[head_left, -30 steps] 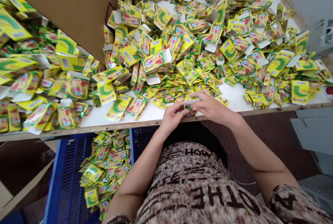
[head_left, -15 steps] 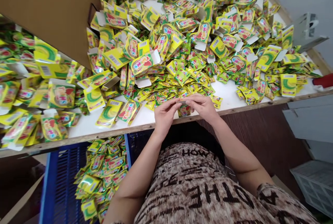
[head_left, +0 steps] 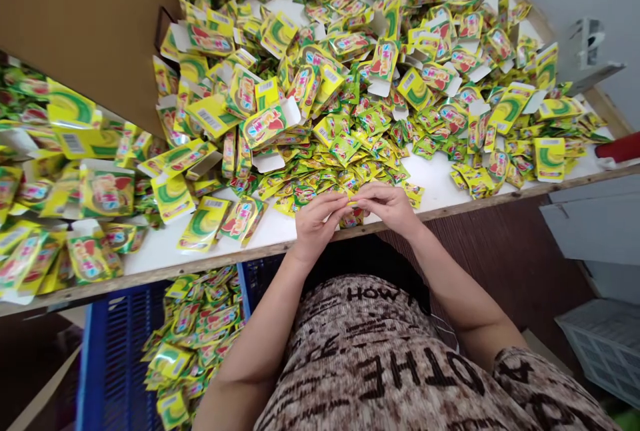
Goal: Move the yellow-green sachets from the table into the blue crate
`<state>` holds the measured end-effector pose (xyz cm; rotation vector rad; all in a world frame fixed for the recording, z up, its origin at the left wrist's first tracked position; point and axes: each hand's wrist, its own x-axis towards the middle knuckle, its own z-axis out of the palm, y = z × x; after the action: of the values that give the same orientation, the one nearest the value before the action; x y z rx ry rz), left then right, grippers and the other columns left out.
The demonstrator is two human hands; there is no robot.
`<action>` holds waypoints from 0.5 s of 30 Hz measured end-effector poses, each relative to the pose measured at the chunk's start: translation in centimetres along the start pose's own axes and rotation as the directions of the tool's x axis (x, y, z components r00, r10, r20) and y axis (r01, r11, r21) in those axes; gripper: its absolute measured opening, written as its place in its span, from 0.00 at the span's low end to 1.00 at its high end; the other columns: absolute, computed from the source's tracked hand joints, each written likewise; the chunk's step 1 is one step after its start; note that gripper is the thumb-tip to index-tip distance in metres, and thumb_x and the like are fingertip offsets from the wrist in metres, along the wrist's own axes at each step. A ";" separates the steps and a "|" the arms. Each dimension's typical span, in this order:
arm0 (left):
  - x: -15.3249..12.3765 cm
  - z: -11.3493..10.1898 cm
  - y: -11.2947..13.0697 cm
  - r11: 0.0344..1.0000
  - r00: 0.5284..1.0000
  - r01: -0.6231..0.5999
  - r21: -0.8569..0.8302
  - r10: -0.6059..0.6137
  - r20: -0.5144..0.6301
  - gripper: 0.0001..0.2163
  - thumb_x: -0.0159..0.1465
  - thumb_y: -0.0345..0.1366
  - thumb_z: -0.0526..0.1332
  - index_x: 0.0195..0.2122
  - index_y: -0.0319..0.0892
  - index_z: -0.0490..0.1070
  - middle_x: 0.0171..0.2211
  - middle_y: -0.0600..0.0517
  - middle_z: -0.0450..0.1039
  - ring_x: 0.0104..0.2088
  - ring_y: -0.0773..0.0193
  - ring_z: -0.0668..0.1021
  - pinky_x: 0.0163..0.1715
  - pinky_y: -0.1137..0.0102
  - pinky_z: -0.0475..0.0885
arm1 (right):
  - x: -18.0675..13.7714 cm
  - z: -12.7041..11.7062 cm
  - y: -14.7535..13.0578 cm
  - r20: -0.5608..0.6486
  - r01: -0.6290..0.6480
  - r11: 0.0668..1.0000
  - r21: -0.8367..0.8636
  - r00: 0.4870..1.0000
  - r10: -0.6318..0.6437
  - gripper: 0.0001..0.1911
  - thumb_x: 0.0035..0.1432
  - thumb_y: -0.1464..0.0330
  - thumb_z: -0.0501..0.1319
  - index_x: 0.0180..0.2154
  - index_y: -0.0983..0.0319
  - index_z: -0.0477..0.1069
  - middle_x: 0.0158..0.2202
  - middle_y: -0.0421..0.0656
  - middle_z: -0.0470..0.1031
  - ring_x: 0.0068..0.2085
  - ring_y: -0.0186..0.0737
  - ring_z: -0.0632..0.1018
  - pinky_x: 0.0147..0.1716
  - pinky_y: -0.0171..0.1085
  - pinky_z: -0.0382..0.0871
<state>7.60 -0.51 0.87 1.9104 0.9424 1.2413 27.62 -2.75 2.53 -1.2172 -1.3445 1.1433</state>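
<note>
My left hand [head_left: 320, 217] and my right hand [head_left: 389, 207] meet close to the table's front edge, fingertips almost touching. Both are closed, pinching the top end of a small yellow-green candy box [head_left: 353, 219] from its two sides. Only the box's lower part shows below my fingers; its upper end is mostly covered by them. Just beyond my hands spreads a heap of small yellow-green sachets [head_left: 345, 147]. More printed candy boxes [head_left: 267, 125], many with white end flaps open, are piled behind the sachets and to the left.
The white table [head_left: 435, 174] has a wooden front edge [head_left: 200, 263]. A large brown cardboard sheet [head_left: 85, 24] rises at the left. Below the edge stands a blue crate [head_left: 117, 351] with filled boxes [head_left: 200, 331]. A grey crate [head_left: 600, 344] sits low at the right.
My fingers have closed in over the top of the candy box, where a greyish flap showed earlier. The view has shifted slightly; the piles look the same.
</note>
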 end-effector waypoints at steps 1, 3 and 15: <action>-0.2 -0.1 -0.1 0.999 0.999 -0.044 0.024 0.043 0.018 0.07 0.61 0.37 0.69 0.41 0.47 0.81 0.41 0.49 0.82 0.41 0.61 0.83 0.46 0.64 0.79 | 0.4 -1.4 0.3 -0.008 0.015 0.997 -0.074 1.000 -0.015 0.11 0.59 0.57 0.66 0.36 0.56 0.82 0.39 0.45 0.79 0.39 0.42 0.78 0.35 0.42 0.78; -0.5 -0.3 -0.4 0.991 0.990 -0.127 0.051 0.124 0.061 0.10 0.61 0.35 0.69 0.45 0.48 0.80 0.43 0.49 0.82 0.42 0.62 0.83 0.46 0.65 0.79 | 1.7 -5.2 1.1 -0.154 0.008 0.951 -0.308 0.986 -0.058 0.11 0.61 0.59 0.63 0.39 0.56 0.82 0.43 0.47 0.79 0.47 0.47 0.77 0.46 0.48 0.75; -0.6 -0.6 -1.4 0.960 0.930 -0.256 0.116 0.212 0.302 0.18 0.67 0.34 0.62 0.57 0.51 0.73 0.47 0.46 0.76 0.47 0.62 0.79 0.47 0.66 0.76 | 5.4 -16.2 4.7 -0.257 -0.222 0.346 -0.912 0.964 -0.061 0.25 0.64 0.72 0.52 0.60 0.73 0.65 0.52 0.63 0.74 0.55 0.60 0.72 0.57 0.57 0.64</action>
<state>6.57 -0.23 -0.34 2.3062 0.6876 1.0034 43.96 3.59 -0.17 -2.1913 -1.8097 0.0802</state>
